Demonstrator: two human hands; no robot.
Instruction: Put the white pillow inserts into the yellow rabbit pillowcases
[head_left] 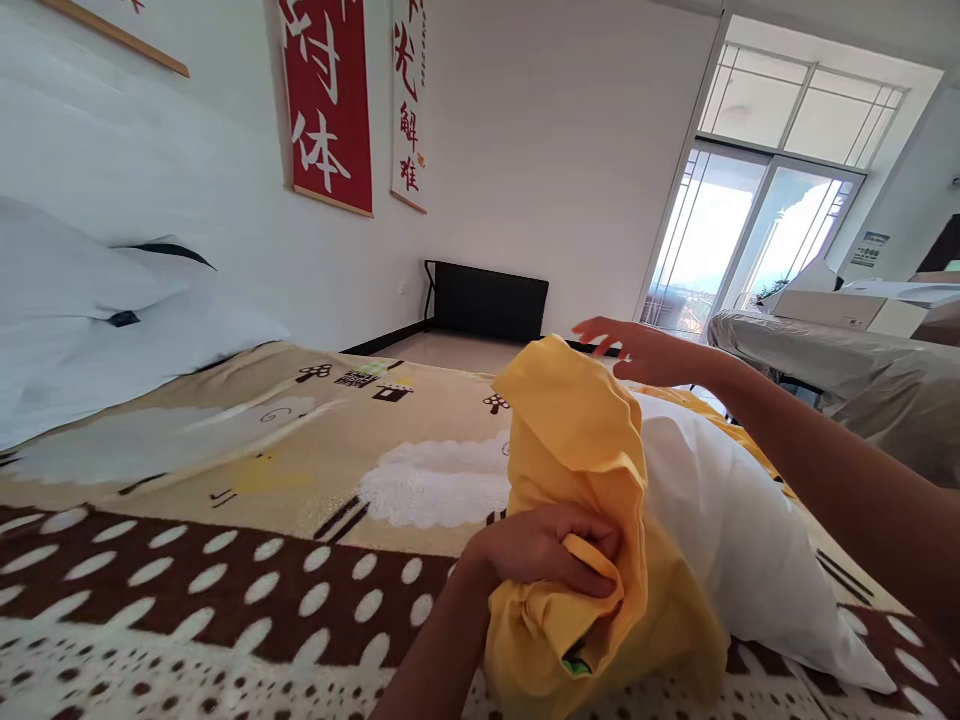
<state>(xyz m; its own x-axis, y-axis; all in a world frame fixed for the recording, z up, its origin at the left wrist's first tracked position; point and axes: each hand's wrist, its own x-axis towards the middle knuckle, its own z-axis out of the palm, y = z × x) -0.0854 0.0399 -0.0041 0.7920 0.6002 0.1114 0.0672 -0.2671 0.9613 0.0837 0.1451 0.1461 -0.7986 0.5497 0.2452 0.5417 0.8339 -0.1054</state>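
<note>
A yellow pillowcase [574, 420] is bunched up at the end of a white pillow [720, 510], which lies on the bed at the right. My left hand [551, 550] is closed round a fold of the yellow cloth near its lower edge. A bit of green shows inside the fold. Just behind the cloth's top corner, my right hand [634, 350] hangs in the air with its fingers spread and nothing in them. Part of the pillow is hidden by the yellow cloth.
Beneath is a bed with a patterned beige and brown blanket [420, 420]. White bedding [135, 310] is heaped at the left. A black folded panel [491, 300] leans by the far wall. Plastic-wrapped furniture [810, 350] with boxes stands at the right, near a glass door [742, 230].
</note>
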